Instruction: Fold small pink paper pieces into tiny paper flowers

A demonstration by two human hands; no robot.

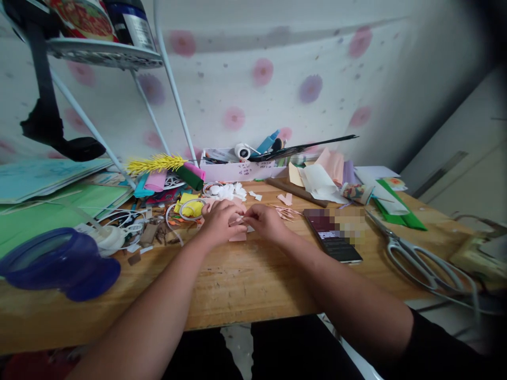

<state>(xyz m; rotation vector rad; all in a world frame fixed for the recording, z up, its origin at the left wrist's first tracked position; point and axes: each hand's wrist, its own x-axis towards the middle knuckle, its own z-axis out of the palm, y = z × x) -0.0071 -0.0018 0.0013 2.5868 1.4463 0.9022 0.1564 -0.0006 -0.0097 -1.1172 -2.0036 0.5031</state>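
Observation:
Both hands meet over the middle of the wooden table (245, 285). My left hand (221, 224) has its fingers bent around a small pale piece, which looks like pink paper. Close against it on the right, my right hand (266, 221) pinches at the same spot; what lies between its fingertips is too small to name. Under and behind my left hand are pink paper pieces (237, 237). Narrow pink strips (287, 212) lie just beyond my right hand. White crumpled pieces (229, 190) and a yellow piece (191, 207) sit behind the left hand.
A phone (335, 237) and large scissors (415, 261) lie to the right. On the left stand a blue-purple container (59, 264) and a white rack (106, 53), with tangled white cord nearby. A white box (241, 170) of supplies lines the back, beside paper rolls and a cup (356, 193).

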